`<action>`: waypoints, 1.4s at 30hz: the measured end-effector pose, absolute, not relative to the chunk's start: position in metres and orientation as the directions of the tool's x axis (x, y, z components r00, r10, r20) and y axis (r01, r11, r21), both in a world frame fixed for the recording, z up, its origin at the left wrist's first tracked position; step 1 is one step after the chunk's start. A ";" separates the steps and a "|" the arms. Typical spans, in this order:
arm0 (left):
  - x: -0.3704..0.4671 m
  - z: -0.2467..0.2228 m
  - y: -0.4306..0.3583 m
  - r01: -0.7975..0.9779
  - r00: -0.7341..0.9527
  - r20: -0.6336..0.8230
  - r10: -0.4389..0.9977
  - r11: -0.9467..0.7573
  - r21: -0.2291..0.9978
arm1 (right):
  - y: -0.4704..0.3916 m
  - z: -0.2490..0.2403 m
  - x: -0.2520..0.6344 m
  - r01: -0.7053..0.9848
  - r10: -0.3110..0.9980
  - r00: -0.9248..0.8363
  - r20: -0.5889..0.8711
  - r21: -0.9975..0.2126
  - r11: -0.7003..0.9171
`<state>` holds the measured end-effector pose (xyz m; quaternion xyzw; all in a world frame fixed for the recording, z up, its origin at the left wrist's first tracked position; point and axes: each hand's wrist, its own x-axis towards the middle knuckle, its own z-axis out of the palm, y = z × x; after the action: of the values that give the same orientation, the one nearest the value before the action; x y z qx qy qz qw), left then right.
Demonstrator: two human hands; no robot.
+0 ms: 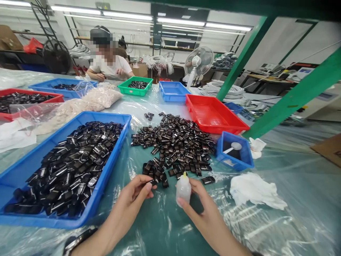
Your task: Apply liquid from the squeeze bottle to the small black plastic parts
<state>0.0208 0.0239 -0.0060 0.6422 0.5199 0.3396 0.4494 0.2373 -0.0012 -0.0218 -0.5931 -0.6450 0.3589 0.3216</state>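
Between the thumb and fingers of my left hand is a small black plastic part, mostly covered by the fingertips. My right hand is wrapped round a white squeeze bottle with a yellowish nozzle tip, held roughly upright. Just beyond both hands spreads a loose pile of black plastic parts on the plastic-covered table. To the left, a large blue tray is heaped with similar black parts.
A red tray and a small blue bin with a white spoon stand at right, near a crumpled white cloth. Green posts rise at right. Across the table sits a person behind a green tray.
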 end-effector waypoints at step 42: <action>0.013 0.001 -0.001 0.367 0.393 0.209 0.895 -0.361 0.857 | -0.024 0.002 0.238 0.368 0.984 0.072 0.163 -0.921 0.125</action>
<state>0.0134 -0.0013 0.0010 0.7458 0.4233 0.3524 0.3746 0.2381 -0.0243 0.0021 -0.5701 -0.5929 0.3352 0.4595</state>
